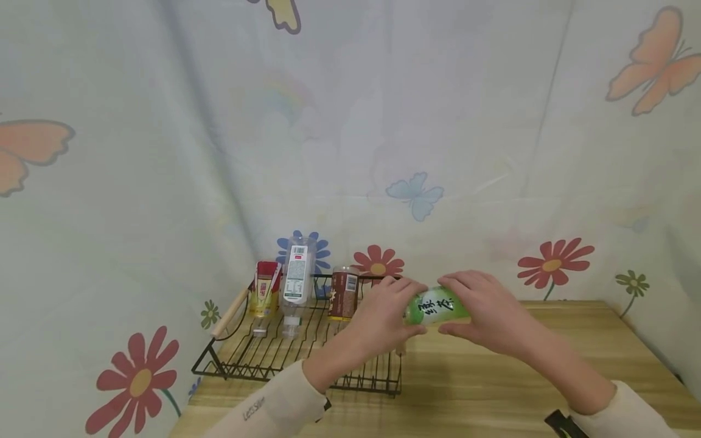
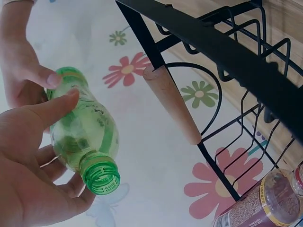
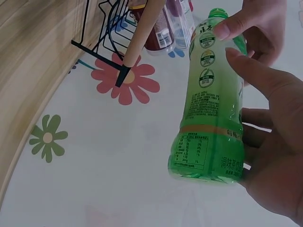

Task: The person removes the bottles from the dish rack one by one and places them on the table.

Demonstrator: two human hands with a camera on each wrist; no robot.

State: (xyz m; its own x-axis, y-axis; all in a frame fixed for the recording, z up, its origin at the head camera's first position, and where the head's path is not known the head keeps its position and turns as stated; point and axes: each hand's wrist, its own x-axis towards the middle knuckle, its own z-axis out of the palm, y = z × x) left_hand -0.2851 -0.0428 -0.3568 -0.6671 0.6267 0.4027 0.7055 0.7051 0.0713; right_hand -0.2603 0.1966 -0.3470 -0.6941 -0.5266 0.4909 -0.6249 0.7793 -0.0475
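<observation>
A green tea bottle (image 1: pixel 438 304) with a green and white label is held in the air, lying roughly sideways between both hands. My left hand (image 1: pixel 383 310) grips its neck end, thumb and fingers curled round the upper body. Toward the base, my right hand (image 1: pixel 487 310) holds the other end with curled fingers. In the left wrist view the bottle (image 2: pixel 87 130) shows its green ridged mouth end. The right wrist view gives the bottle's (image 3: pixel 208 106) printed side and green base. Part of the label is hidden behind the fingers.
Left of the hands, a black wire rack (image 2: pixel 227 59) with wooden handles (image 1: pixel 230 314) stands on the wooden table (image 1: pixel 493 389). In it are a red-and-yellow-labelled bottle (image 1: pixel 265 292), a clear bottle (image 1: pixel 297 280) and a brown-labelled bottle (image 1: pixel 344 295). A flower-patterned cloth (image 1: pixel 465 121) hangs behind.
</observation>
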